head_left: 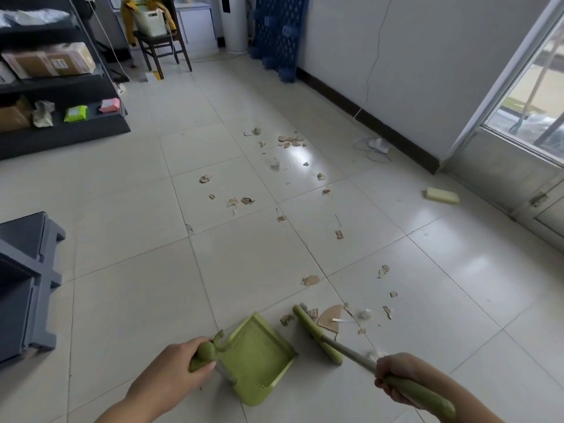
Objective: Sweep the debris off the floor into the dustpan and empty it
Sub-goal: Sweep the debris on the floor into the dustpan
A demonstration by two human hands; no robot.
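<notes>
The left grip (180, 372) clasps the dustpan (259, 358) handle, the right grip (396, 380) the broom (317, 334). Cardboard scraps (329, 319) lie just beyond both; a grey crate (24, 285) stands well left of them.

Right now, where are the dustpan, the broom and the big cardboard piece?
dustpan (258, 358), head view, flat tray.
broom (308, 323), head view, green head.
cardboard piece (329, 314), head view, its middle.

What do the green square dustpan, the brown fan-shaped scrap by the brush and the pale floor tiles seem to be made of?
The green square dustpan: probably moulded plastic, matt; even colour, thin raised rims. The brown fan-shaped scrap: likely cardboard, dull; flat, torn edges. The pale floor tiles: probably glazed ceramic, glossy; mirrored window light, grout lines.
</notes>
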